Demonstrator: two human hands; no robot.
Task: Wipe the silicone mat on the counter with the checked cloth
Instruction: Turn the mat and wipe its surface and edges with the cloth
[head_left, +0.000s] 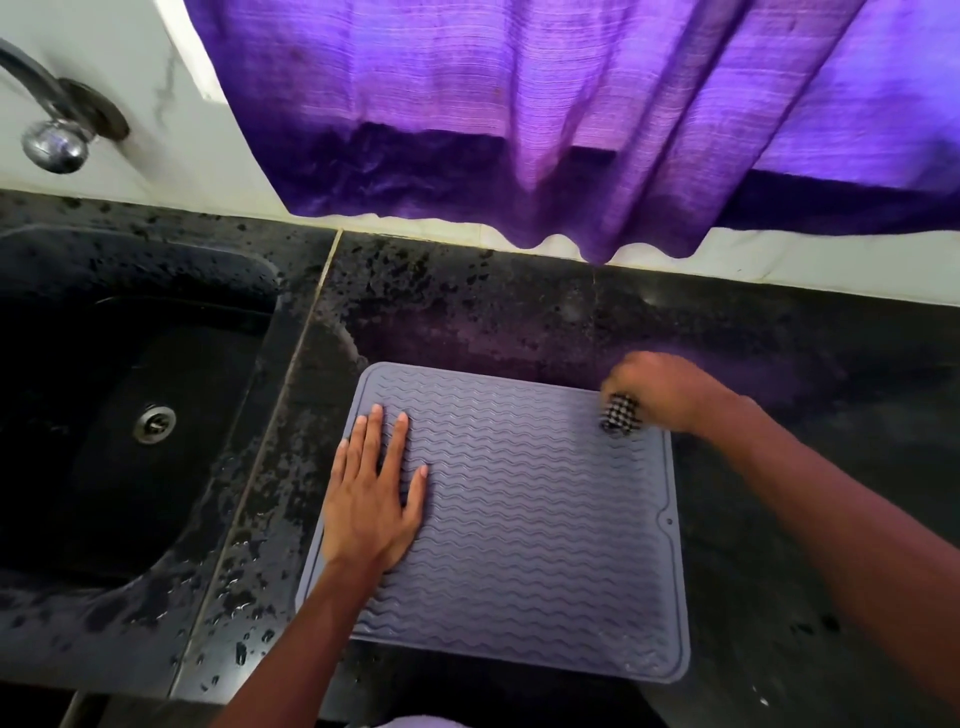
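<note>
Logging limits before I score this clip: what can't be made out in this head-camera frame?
The checked cloth: mostly bunched inside the right hand, and both are motion-blurred in the head view.
The silicone mat: its left part lies hidden under the flat left hand.
The tap: its spout is cut off by the left edge.
Whatever is behind the purple curtain: covered by it.

On counter (519, 312), mat (545, 519) is being kept flat, just R of sink (156, 280). L hand (371, 499) is being rested on mat's L side; cloth (621, 414) is being gripped in R hand (662, 389) at far R corner. Behind them, tap (54, 140) & curtain (519, 104) are being seen.
</note>
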